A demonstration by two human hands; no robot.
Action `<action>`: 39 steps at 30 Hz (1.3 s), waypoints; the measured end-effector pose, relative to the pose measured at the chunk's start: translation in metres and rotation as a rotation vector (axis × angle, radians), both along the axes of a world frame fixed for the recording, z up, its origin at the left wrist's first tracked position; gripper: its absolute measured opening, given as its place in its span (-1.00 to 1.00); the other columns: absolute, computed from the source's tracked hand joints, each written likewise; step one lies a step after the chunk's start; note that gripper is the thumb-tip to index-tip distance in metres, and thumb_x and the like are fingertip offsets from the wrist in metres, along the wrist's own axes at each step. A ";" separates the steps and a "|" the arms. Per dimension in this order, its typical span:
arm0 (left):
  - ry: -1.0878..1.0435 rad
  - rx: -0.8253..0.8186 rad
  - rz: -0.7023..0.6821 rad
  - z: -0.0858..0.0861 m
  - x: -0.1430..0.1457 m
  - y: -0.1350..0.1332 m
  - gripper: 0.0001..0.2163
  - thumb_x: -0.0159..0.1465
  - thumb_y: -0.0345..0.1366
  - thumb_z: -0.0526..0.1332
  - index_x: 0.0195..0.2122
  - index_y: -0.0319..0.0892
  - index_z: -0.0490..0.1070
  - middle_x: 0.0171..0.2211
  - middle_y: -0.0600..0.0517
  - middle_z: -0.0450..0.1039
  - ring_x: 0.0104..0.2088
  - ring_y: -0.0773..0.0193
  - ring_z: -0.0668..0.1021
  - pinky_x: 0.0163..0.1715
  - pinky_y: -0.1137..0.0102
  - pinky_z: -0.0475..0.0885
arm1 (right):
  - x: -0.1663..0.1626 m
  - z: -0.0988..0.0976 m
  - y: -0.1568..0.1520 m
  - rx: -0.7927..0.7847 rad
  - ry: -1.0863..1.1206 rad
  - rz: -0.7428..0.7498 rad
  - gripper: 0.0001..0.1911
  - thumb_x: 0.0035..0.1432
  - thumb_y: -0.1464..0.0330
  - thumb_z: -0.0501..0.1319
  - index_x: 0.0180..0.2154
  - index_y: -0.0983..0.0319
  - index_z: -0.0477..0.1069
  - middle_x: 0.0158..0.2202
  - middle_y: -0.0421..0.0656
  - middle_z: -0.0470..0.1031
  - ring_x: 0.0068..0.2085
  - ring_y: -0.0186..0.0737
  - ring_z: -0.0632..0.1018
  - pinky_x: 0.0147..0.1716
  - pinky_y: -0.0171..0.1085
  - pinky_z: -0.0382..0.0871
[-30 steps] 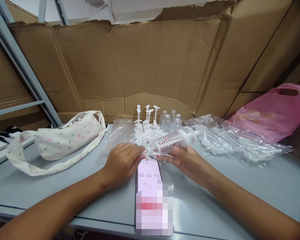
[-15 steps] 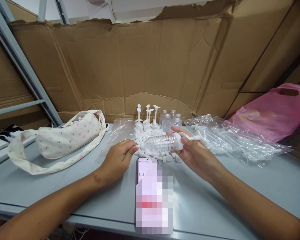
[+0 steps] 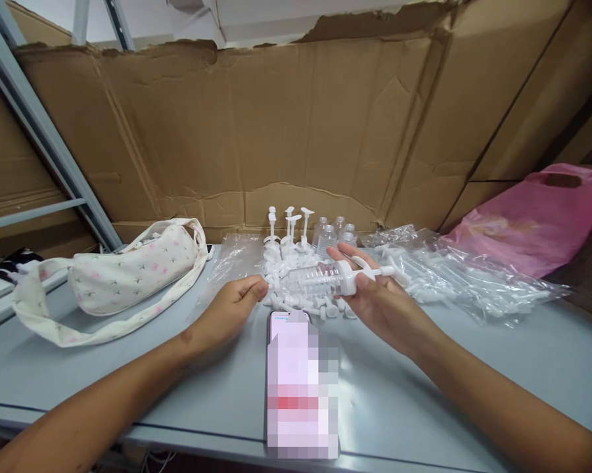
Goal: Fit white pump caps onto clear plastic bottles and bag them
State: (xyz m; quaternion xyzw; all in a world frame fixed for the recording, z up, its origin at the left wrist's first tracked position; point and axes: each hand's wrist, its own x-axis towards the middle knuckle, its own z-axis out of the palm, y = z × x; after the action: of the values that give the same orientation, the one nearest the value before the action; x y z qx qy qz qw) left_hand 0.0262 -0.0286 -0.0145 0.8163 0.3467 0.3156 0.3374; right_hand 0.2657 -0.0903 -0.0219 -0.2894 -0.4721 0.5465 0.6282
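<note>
Fingers (image 3: 347, 259) of the right hand (image 3: 382, 309) curl loosely around a clear ribbed plastic bottle with a white pump cap (image 3: 325, 279), which lies sideways across the palm, its pump nozzle pointing toward 3 o'clock. The left hand (image 3: 227, 315) rests at 9 o'clock of the bottle, its fingers bent inward and its thumb tip pressed to the forefinger at the edge of a heap of small white plastic caps (image 3: 300, 299); whether it pinches a piece I cannot tell.

Judging by the layout, the work looks early: at 12 o'clock a few upright white pump stems (image 3: 288, 226) and a small cluster of clear empty bottles (image 3: 332, 233) stand on the grey table (image 3: 79, 374). Crinkled transparent bags of more white parts (image 3: 448, 276) lie at 2 o'clock, seemingly unused. A pink-screened phone (image 3: 300, 381) lies at 6 o'clock; a floral cloth shoulder bag (image 3: 128, 272) sits well apart at 9 o'clock, and a pink plastic bag (image 3: 537, 223) further out past the transparent ones.
</note>
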 end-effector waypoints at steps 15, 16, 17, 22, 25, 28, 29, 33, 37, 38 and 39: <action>-0.042 0.289 0.203 0.009 -0.014 0.015 -0.77 0.34 -0.19 -0.02 -0.42 -0.16 0.24 -0.50 0.12 0.20 -0.46 0.33 0.28 -0.43 0.43 0.18 | 0.027 0.007 0.016 -0.222 0.075 -0.292 -0.82 0.15 0.23 0.21 -0.36 0.20 0.50 -0.46 -0.18 0.47 -0.37 -0.34 0.52 -0.40 -0.42 0.46; -0.054 0.288 0.212 0.009 -0.015 0.017 -0.76 0.34 -0.18 -0.01 -0.42 -0.16 0.25 -0.50 0.12 0.19 -0.47 0.34 0.28 -0.43 0.43 0.18 | 0.031 0.008 0.018 -0.215 0.090 -0.321 -0.84 0.14 0.25 0.23 -0.38 0.19 0.50 -0.47 -0.19 0.47 -0.37 -0.35 0.52 -0.41 -0.43 0.46; -0.070 0.284 0.221 0.010 -0.016 0.019 -0.76 0.34 -0.18 -0.01 -0.41 -0.16 0.25 -0.51 0.12 0.19 -0.48 0.34 0.28 -0.44 0.43 0.18 | 0.035 0.010 0.019 -0.206 0.105 -0.351 -0.85 0.12 0.25 0.24 -0.40 0.19 0.49 -0.47 -0.19 0.46 -0.39 -0.36 0.52 -0.42 -0.44 0.46; -0.195 0.268 0.279 0.014 -0.022 0.028 -0.75 0.32 -0.18 0.00 -0.44 -0.17 0.26 -0.52 0.11 0.20 -0.50 0.35 0.29 -0.47 0.44 0.18 | 0.055 0.021 0.023 -0.042 0.025 -0.541 -0.83 0.07 0.21 0.28 -0.46 0.15 0.45 -0.48 -0.22 0.44 -0.40 -0.31 0.52 -0.42 -0.35 0.47; -0.252 0.251 0.288 0.016 -0.022 0.029 -0.76 0.32 -0.19 0.01 -0.44 -0.18 0.27 -0.53 0.11 0.20 -0.51 0.36 0.27 -0.49 0.44 0.18 | 0.056 0.025 0.024 0.114 -0.191 -0.569 -0.80 -0.01 0.17 0.33 -0.43 0.14 0.43 -0.43 -0.22 0.47 -0.36 -0.24 0.55 -0.31 -0.23 0.47; -0.258 0.245 0.273 0.015 -0.021 0.028 -0.76 0.32 -0.19 0.01 -0.44 -0.18 0.28 -0.54 0.11 0.21 -0.51 0.36 0.27 -0.49 0.45 0.18 | 0.046 0.028 0.030 0.147 -0.404 -0.557 -0.74 -0.01 0.15 0.32 -0.39 0.18 0.40 -0.39 -0.17 0.50 -0.35 -0.17 0.57 -0.23 -0.12 0.46; -0.253 0.248 0.269 0.014 -0.021 0.027 -0.76 0.32 -0.19 0.02 -0.44 -0.18 0.28 -0.54 0.11 0.21 -0.51 0.36 0.27 -0.49 0.44 0.18 | 0.041 0.029 0.034 0.144 -0.521 -0.567 -0.75 0.03 0.15 0.29 -0.38 0.20 0.40 -0.39 -0.15 0.52 -0.35 -0.17 0.58 -0.25 -0.12 0.45; -0.239 0.256 0.269 0.012 -0.022 0.026 -0.77 0.32 -0.19 0.02 -0.43 -0.18 0.28 -0.53 0.11 0.22 -0.50 0.36 0.29 -0.47 0.44 0.19 | 0.019 0.031 0.055 0.202 -1.111 -0.601 -0.80 0.17 0.25 0.12 -0.33 0.23 0.41 -0.37 -0.10 0.55 -0.32 -0.17 0.55 -0.35 -0.24 0.36; -0.240 0.261 0.270 0.012 -0.022 0.027 -0.76 0.32 -0.17 0.02 -0.42 -0.17 0.29 -0.54 0.11 0.22 -0.50 0.35 0.30 -0.46 0.44 0.20 | 0.003 0.029 0.081 0.278 -1.292 -0.588 -0.84 0.15 0.36 0.09 -0.35 0.23 0.43 -0.33 -0.10 0.54 -0.29 -0.16 0.51 -0.33 -0.27 0.27; -0.243 0.260 0.269 0.012 -0.023 0.027 -0.76 0.32 -0.17 0.02 -0.41 -0.17 0.29 -0.53 0.11 0.23 -0.50 0.34 0.30 -0.46 0.44 0.20 | 0.000 0.028 0.087 0.288 -1.330 -0.590 -0.84 0.14 0.39 0.08 -0.38 0.24 0.42 -0.34 -0.09 0.54 -0.29 -0.15 0.51 -0.34 -0.27 0.25; -0.245 0.258 0.267 0.012 -0.023 0.028 -0.76 0.32 -0.16 0.01 -0.41 -0.17 0.29 -0.53 0.11 0.23 -0.49 0.34 0.31 -0.46 0.44 0.20 | -0.001 0.027 0.092 0.294 -1.364 -0.597 -0.83 0.13 0.42 0.07 -0.41 0.24 0.42 -0.35 -0.07 0.53 -0.31 -0.14 0.50 -0.35 -0.27 0.23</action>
State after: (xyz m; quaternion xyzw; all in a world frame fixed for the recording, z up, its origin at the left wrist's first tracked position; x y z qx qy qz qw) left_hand 0.0032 -0.0007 -0.0024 0.7550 0.3649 0.4962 0.2249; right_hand 0.2644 0.0017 0.0055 -0.5920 -0.7257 -0.0154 0.3502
